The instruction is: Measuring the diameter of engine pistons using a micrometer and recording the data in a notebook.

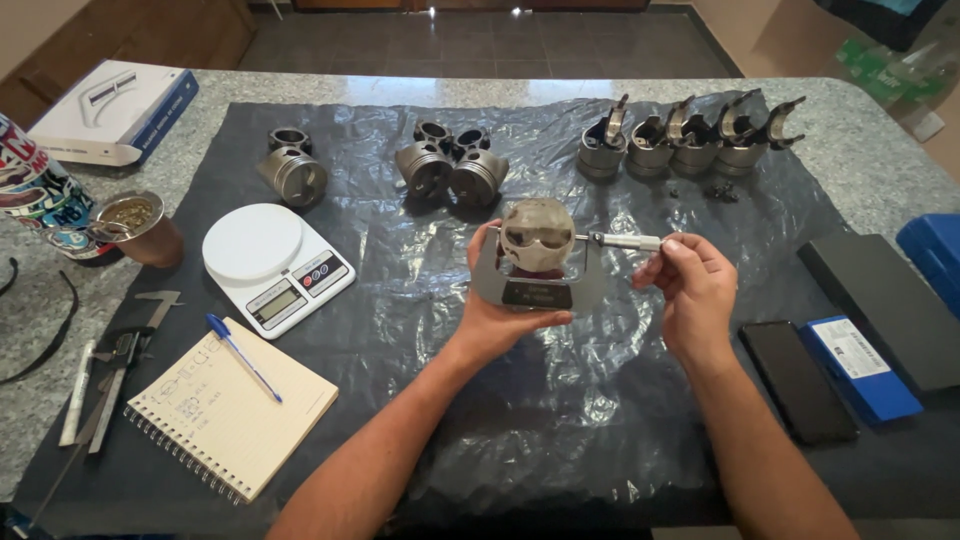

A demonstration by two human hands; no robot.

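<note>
My left hand [497, 322] holds up a grey metal piston [537, 235] together with the dark frame of a large outside micrometer [537, 292], the piston sitting between the micrometer's jaws. My right hand [690, 285] pinches the micrometer's silver thimble [632, 241] at the right end. Both are raised above a black plastic sheet [560, 420] over a speckled stone table [870, 140].
Three loose pistons [450, 172] lie at the back, several pistons with connecting rods [690, 140] at the back right. A white digital scale [275, 262], a spiral notebook [232, 410] with a blue pen, calipers [120, 370], a metal cup [140, 228], boxes and a phone [797, 380] surround the sheet.
</note>
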